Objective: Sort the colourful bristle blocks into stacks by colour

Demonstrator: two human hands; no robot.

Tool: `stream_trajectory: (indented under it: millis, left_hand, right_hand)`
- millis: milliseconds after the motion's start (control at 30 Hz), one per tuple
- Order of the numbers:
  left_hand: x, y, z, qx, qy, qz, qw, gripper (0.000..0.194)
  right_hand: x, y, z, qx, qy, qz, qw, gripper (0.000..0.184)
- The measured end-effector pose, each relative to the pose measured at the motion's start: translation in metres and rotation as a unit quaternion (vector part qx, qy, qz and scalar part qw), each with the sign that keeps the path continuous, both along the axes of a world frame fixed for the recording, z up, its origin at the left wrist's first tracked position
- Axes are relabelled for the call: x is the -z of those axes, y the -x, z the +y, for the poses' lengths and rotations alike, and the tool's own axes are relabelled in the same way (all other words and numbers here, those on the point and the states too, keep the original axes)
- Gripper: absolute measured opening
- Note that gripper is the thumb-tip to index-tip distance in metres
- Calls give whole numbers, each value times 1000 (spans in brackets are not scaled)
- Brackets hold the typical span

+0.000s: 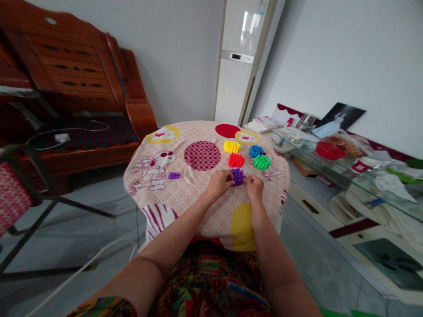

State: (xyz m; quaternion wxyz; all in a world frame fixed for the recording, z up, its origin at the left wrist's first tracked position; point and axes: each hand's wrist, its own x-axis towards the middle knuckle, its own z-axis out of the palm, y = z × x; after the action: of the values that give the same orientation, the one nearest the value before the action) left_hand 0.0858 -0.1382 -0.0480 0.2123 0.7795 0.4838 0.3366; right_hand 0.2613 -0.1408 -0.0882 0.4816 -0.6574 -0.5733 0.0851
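Note:
Between my two hands, on the cloth-covered table [194, 202], sits a purple cluster of small rounded knobs [237, 177]. My left hand [220, 183] is closed, with its fingertips against the cluster's left side. At the right side of the cluster, my right hand [254, 188] has thumb and fingers pinched together; what lies in the pinch, if anything, is too small to make out. Similar knobbed clusters stand just beyond: red [236, 160], yellow [231, 146], blue [256, 151] and green [261, 162]. To the left lie small purple pieces [174, 175], side by side.
A glass-topped stand [330, 169] along the right wall holds a red bowl [330, 150], bags and papers. A wooden bench [76, 79] is at the back left, with a metal-framed chair [36, 193] nearer. A white cable [82, 266] runs over the floor at left.

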Motion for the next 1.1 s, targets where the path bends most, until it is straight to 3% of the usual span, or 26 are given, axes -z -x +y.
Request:
stream_trajectory:
  millis: [167,300,500,667,833,967,1100]
  left_hand:
    - [8,-8,2,-1,-29,30,999,8]
    - [6,-1,0,-16,-37,25,999,13]
    - [-19,53,7,-35,11,95,995,5]
    - [-34,85,1,32,79,222,971,11]
    - [-24,83,-13,102,102,282,948,27]
    - [-16,78,-10,79,83,248,962,25]
    - [-13,71,7,19,52,189,980,14]
  right_hand:
    - [1,-1,1,-1,-2,1,1000,35]
    - [4,-2,2,-1,-4,1,1000,35]
    - [9,-3,4,-4,-6,-2,1000,36]
    - [8,-3,5,4,-8,-12,1000,36]
    - [8,-2,4,7,-2,-16,1000,36]
    - [7,-2,4,8,-4,-18,1000,36]
    - [7,-2,3,9,-6,-11,1000,37]
